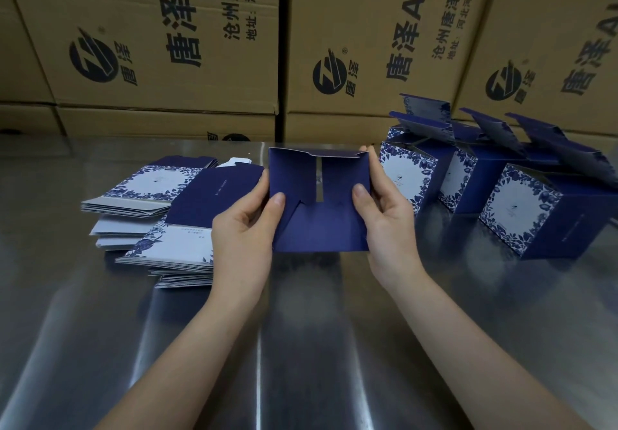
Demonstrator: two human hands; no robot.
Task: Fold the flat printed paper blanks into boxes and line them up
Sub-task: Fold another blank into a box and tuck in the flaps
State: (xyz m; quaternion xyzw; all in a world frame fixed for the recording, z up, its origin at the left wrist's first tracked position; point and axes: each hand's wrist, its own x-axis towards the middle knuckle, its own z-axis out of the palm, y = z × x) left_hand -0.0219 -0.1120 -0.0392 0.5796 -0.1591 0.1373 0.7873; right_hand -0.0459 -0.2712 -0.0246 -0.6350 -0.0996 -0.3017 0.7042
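I hold a dark blue paper box (317, 225) above the steel table, its folded bottom flaps facing me. My left hand (244, 228) grips its left edge with the thumb pressed on a flap. My right hand (384, 208) grips the right edge, thumb on the face and fingers behind. A pile of flat blue-and-white printed blanks (157, 215) lies to the left. Three folded boxes stand in a row at the right, lids open: the nearest (541, 215), the middle one (461, 178) and the farthest (408, 172).
The steel table (301, 346) stretches toward me under my forearms. Large brown cardboard cartons (167, 44) with black print are stacked like a wall along the table's far edge.
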